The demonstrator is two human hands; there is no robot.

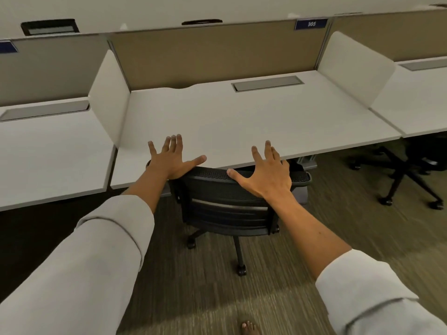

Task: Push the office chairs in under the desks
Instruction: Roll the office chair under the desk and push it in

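Left hand: the left hand is spread wide, fingers splayed and gripping nothing, its palm heel at the left end of the chair's top edge.
Right hand: the right hand is likewise spread flat with fingers fanned out, wrist over the right part of that same top edge; whether the palm presses on it I cannot tell.
Sleeves: both forearms are bare, with pale grey sleeves pushed up toward the elbows.
Chair: the black office chair faces the desk, its backrest on the near side of the desk's front edge, its seat hidden beneath the top, its castors showing on the floor behind the backrest.
Desk: the white desk stands straight beyond the chair, with white side screens and a tan back panel.
Number plate: a blue tag reading 305 sits on the panel beyond the chair, to the right.
Second chair: another black chair stands well right of the first, partly under the neighbouring desk.
Floor: striped carpet lies under the chair; a bare foot shows at the bottom edge.
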